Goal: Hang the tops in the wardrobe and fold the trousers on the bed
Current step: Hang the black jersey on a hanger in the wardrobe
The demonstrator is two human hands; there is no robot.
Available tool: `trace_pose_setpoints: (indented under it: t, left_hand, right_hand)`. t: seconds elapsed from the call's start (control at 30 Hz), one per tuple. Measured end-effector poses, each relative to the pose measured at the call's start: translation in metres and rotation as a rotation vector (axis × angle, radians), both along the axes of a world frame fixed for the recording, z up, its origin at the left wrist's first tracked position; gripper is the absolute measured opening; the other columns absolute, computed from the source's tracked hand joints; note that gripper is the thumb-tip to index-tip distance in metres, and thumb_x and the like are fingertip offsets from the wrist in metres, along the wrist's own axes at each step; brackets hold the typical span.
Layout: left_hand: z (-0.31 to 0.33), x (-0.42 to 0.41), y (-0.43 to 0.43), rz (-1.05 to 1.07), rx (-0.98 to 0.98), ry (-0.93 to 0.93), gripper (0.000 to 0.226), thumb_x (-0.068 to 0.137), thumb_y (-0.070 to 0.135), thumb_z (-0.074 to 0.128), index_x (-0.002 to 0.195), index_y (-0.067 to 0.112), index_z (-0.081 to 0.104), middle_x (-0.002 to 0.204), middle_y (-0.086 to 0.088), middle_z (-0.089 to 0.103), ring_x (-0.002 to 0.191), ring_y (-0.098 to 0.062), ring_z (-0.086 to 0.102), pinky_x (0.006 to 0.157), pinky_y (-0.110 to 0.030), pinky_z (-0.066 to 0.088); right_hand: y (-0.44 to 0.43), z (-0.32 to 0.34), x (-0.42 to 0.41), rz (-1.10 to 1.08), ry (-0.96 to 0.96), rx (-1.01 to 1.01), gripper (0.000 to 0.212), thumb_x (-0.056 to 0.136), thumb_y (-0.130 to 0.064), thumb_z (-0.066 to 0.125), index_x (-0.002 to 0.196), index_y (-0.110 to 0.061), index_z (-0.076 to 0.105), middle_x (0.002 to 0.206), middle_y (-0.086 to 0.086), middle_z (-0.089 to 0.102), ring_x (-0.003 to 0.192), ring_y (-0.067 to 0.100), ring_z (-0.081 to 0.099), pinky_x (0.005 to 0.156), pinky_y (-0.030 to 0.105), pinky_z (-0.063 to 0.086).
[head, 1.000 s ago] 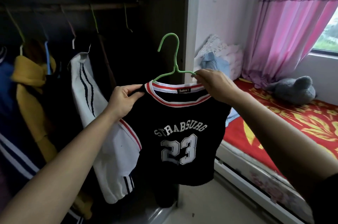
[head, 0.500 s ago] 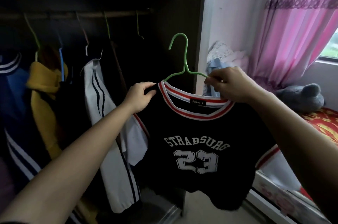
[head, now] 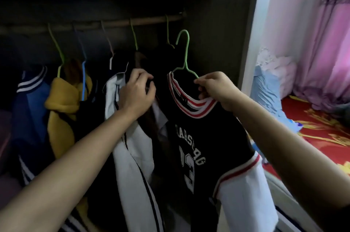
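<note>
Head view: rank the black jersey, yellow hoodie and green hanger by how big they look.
1. black jersey
2. yellow hoodie, partly hidden by neighbouring clothes
3. green hanger, only thin wire
The jersey is nearer the camera, which inflates its lead.

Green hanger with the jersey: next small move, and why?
Probably lift the right hand so the green hanger gets its hook over the rail and drops onto it. The hook sits below the rail, near its right end, unhooked, while the left hand grips the hung clothes beside it.
</note>
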State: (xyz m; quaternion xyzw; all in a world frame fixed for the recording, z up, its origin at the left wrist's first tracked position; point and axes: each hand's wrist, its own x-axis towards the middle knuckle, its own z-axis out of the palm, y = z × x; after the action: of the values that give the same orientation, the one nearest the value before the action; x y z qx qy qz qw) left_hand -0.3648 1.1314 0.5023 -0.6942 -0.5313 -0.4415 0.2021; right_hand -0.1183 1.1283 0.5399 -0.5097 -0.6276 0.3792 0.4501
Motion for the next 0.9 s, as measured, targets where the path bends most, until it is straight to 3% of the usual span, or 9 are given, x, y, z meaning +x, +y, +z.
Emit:
trace_pose_setpoints:
  t: [0.1, 0.23, 0.33, 0.4, 0.5, 0.63, 0.8, 0.9]
  left_hand:
    - [0.034, -0.01, 0.016, -0.022, 0.079, -0.05, 0.023, 0.09, 0.023, 0.06, 0.107, 0.01, 0.068, 0.116, -0.005, 0.058, 0.094, -0.016, 0.06, 0.075, -0.028, 0.047]
    - [0.083, -0.027, 0.043, 0.168, -0.009, 0.066, 0.043, 0.093, 0.034, 0.056, 0.131, 0.014, 0.055, 0.133, -0.008, 0.047, 0.121, -0.028, 0.051, 0.093, -0.044, 0.048]
    - [0.111, -0.044, 0.074, 0.394, -0.104, 0.185, 0.062, 0.093, 0.04, 0.054, 0.145, 0.01, 0.038, 0.15, -0.021, 0.034, 0.138, -0.039, 0.031, 0.111, -0.052, 0.031]
    - [0.117, -0.058, 0.098, 0.473, -0.106, 0.236, 0.077, 0.089, 0.046, 0.055, 0.151, 0.009, 0.028, 0.16, -0.019, 0.018, 0.148, -0.036, 0.014, 0.12, -0.056, 0.014]
    - [0.108, -0.072, 0.119, 0.537, -0.115, 0.267, 0.089, 0.084, 0.049, 0.055, 0.153, 0.005, 0.022, 0.162, -0.017, 0.015, 0.15, -0.036, 0.01, 0.119, -0.057, 0.008]
    - [0.1, -0.075, 0.124, 0.546, -0.075, 0.297, 0.091, 0.083, 0.046, 0.054, 0.155, 0.005, 0.018, 0.163, -0.018, 0.013, 0.15, -0.038, 0.009, 0.12, -0.055, 0.004]
    - [0.105, -0.074, 0.117, 0.513, -0.101, 0.269, 0.085, 0.083, 0.049, 0.046, 0.154, 0.007, 0.024, 0.163, -0.016, 0.015, 0.151, -0.035, 0.009, 0.122, -0.051, 0.005]
    - [0.109, -0.068, 0.101, 0.432, -0.109, 0.181, 0.07, 0.09, 0.047, 0.042, 0.149, 0.01, 0.037, 0.157, -0.016, 0.031, 0.148, -0.034, 0.021, 0.121, -0.049, 0.015]
  right_hand:
    - [0.043, 0.02, -0.029, 0.111, 0.174, 0.007, 0.02, 0.102, -0.01, 0.049, 0.106, 0.002, 0.065, 0.078, 0.005, 0.056, 0.048, 0.01, 0.058, 0.053, 0.021, 0.051]
    - [0.089, 0.054, -0.067, 0.208, 0.199, 0.149, 0.028, 0.104, -0.009, 0.048, 0.113, 0.015, 0.059, 0.073, 0.003, 0.053, 0.049, 0.011, 0.056, 0.051, 0.02, 0.049]
    - [0.123, 0.068, -0.094, 0.201, 0.18, 0.193, 0.028, 0.102, -0.013, 0.05, 0.105, 0.009, 0.066, 0.068, 0.001, 0.058, 0.051, 0.012, 0.06, 0.062, 0.031, 0.053]
    - [0.144, 0.064, -0.11, 0.172, 0.155, 0.172, 0.026, 0.1, -0.015, 0.051, 0.095, 0.003, 0.07, 0.065, 0.002, 0.062, 0.052, 0.014, 0.062, 0.067, 0.038, 0.056]
    - [0.16, 0.042, -0.128, 0.199, 0.124, 0.071, 0.024, 0.098, -0.014, 0.05, 0.09, -0.002, 0.069, 0.066, 0.006, 0.063, 0.05, 0.019, 0.062, 0.056, 0.035, 0.053]
    - [0.165, 0.017, -0.137, 0.277, 0.104, 0.021, 0.024, 0.101, -0.019, 0.048, 0.099, -0.008, 0.07, 0.067, 0.005, 0.064, 0.05, 0.021, 0.061, 0.048, 0.026, 0.049]
    - [0.162, 0.018, -0.132, 0.172, -0.118, 0.202, 0.032, 0.101, -0.027, 0.045, 0.096, -0.009, 0.071, 0.079, 0.007, 0.071, 0.071, 0.021, 0.068, 0.069, 0.028, 0.05]
    - [0.148, 0.015, -0.119, 0.14, -0.204, 0.273, 0.028, 0.102, -0.026, 0.045, 0.103, -0.013, 0.069, 0.082, 0.001, 0.068, 0.076, 0.016, 0.063, 0.071, 0.027, 0.043]
